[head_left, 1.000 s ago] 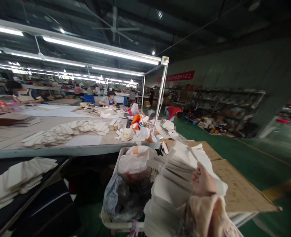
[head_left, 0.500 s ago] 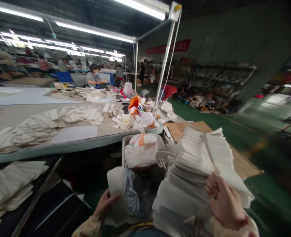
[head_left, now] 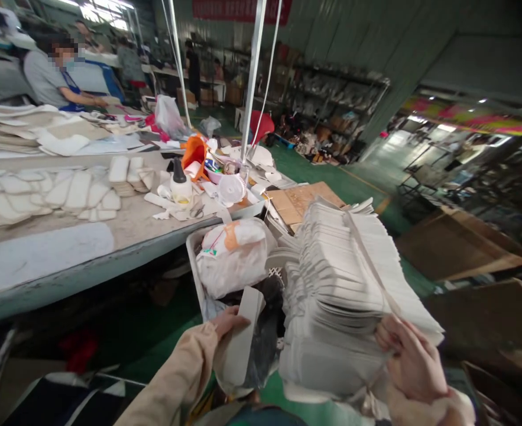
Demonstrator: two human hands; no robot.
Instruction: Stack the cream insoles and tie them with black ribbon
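My left hand (head_left: 229, 323) is closed on a pale, flat, round-ended piece (head_left: 244, 342) that looks like stiff sheet material. It holds this tilted over a white basket (head_left: 194, 251), beside dark plastic. To the right stands a large bundle of white, curved sheet pieces (head_left: 331, 337), stacked on edge. A pale strap (head_left: 366, 254) runs across the top of the bundle. My right hand (head_left: 414, 358) pinches the strap at the bundle's near right edge, fingers curled tight. A white plastic bag (head_left: 234, 266) with orange tape lies in the basket.
At left is a worktable (head_left: 145, 222) with rows of white pieces (head_left: 43, 195), a black-capped bottle (head_left: 181, 183) and an orange container (head_left: 195, 155). Flattened cardboard (head_left: 298, 201) lies behind the bundle; a cardboard box (head_left: 462, 242) stands right. Across the table sits a co-worker (head_left: 50, 77).
The view has turned right and come closer to the table. My left hand has brought the pale piece nearer to the bundle. My right hand keeps its hold on the strap.
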